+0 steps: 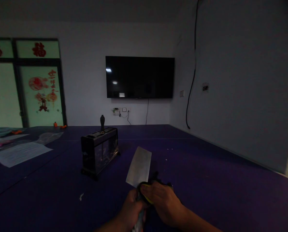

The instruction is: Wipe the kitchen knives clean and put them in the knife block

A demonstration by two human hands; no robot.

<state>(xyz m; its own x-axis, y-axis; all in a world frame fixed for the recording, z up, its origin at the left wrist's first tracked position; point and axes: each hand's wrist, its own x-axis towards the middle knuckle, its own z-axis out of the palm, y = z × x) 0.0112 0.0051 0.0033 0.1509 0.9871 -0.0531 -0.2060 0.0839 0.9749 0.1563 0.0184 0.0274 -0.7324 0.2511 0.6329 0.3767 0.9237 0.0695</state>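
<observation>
Low in the middle of the head view, my left hand (132, 207) is wrapped round the handle end of a cleaver, with something crinkled and shiny below the fist. The cleaver (139, 166) has a broad grey blade that points up and away from me. My right hand (165, 201) is closed on a black and yellow item (144, 190) at the base of the blade, against my left hand. What kind of item it is I cannot make out. Dark spiky shapes show behind my right fingers. Left of the blade stands a black knife block (88, 154) with clear sides and one dark handle (102, 121) upright in it.
A purple-covered table (194, 193) spreads before me, with white scraps (81, 196) on it. Printed paper (20, 154) and a clear plastic bag (48, 137) lie at left. Small orange things (55, 124) stand by the far edge. A wall-mounted television (140, 77) hangs beyond.
</observation>
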